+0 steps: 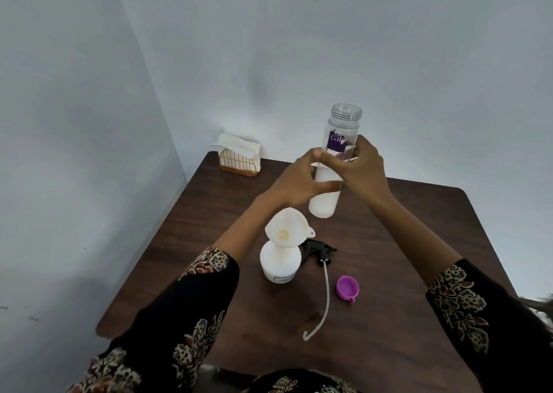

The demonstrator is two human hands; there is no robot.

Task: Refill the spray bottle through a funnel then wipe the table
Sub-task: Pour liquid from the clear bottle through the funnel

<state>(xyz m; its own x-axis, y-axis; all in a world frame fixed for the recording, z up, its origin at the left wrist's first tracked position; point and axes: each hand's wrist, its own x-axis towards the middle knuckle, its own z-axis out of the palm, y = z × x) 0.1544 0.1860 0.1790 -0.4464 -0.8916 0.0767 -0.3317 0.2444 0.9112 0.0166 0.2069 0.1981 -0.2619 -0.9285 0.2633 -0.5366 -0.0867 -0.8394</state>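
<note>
A clear refill bottle (326,201) with a purple label, uncapped and holding white liquid in its lower part, is lifted upright above the table. My left hand (299,180) and my right hand (362,168) both grip its middle. In front of it stands the white spray bottle (280,262) with a white funnel (285,228) seated in its neck. The black spray head (317,250) with its long dip tube (326,297) lies on the table beside it. A purple cap (347,288) lies to the right.
The dark wooden table (404,273) sits in a corner between pale walls. A gold wire holder with white napkins (239,156) stands at the far left corner. The table's edges fall off at left and right.
</note>
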